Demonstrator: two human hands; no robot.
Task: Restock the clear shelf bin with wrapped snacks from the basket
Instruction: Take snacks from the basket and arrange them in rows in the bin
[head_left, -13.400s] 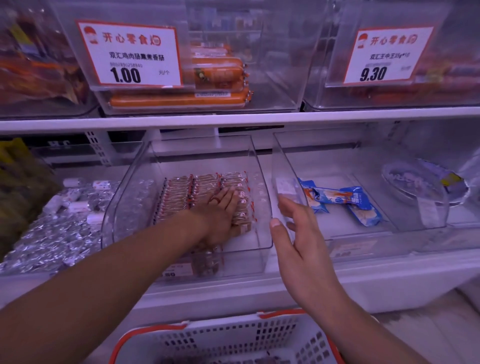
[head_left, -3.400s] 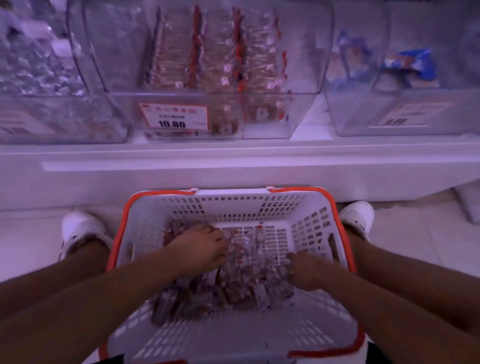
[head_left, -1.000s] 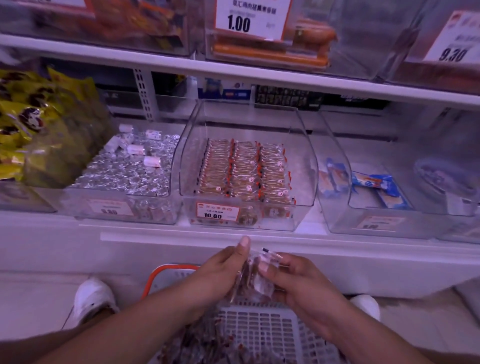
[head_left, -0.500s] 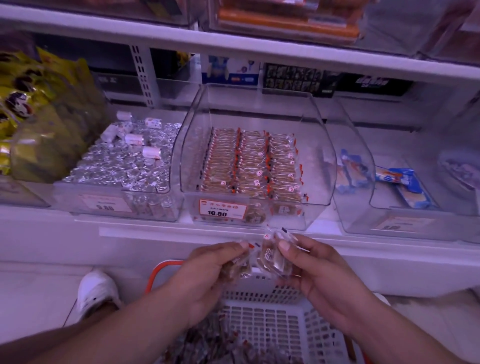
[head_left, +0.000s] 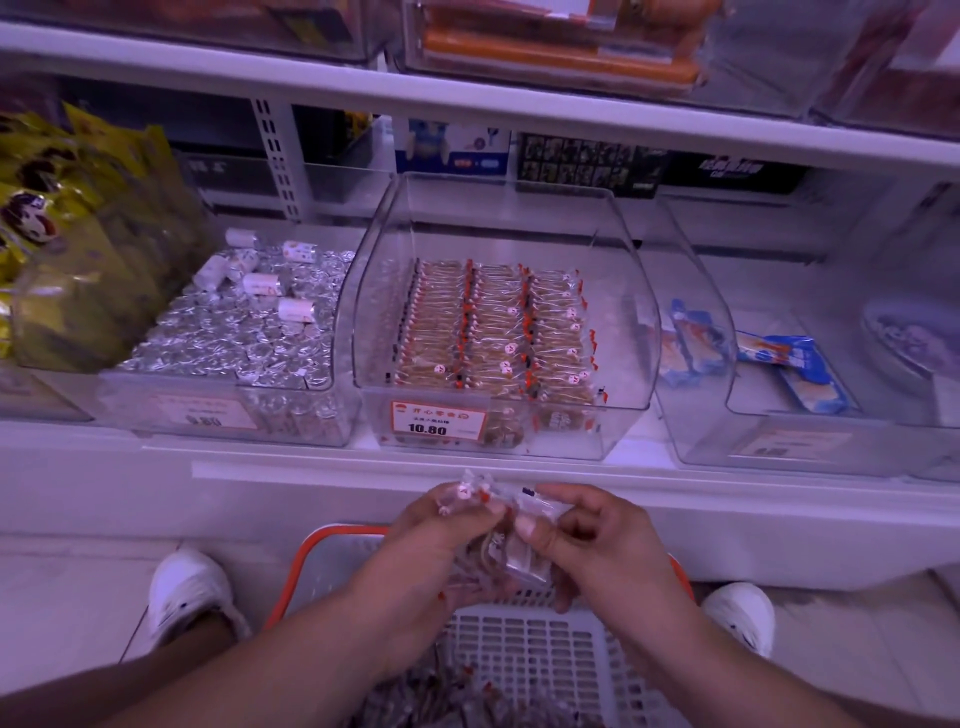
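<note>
The clear shelf bin (head_left: 498, 218) sits mid-shelf with three neat rows of wrapped snacks (head_left: 493, 332) and a 10.80 price tag. Below it, above the white basket (head_left: 524, 660) with its orange rim, my left hand (head_left: 431, 551) and my right hand (head_left: 597, 540) together hold a small bunch of clear-wrapped snacks (head_left: 498, 525). My left fingers curl around the bunch from the left. My right thumb and fingers pinch the wrappers from the right. More loose snacks (head_left: 447, 696) lie in the basket under my forearms.
A bin of foil-wrapped pieces (head_left: 234, 338) stands left of the target bin, yellow bags (head_left: 62, 234) further left. To the right is a clear bin with blue packets (head_left: 789, 364). An upper shelf (head_left: 467, 109) overhangs. My white shoes (head_left: 182, 592) flank the basket.
Both hands have come out of the basket with a bunch of snacks and now hold it slightly lower and closer together, the view tilting down a little.
</note>
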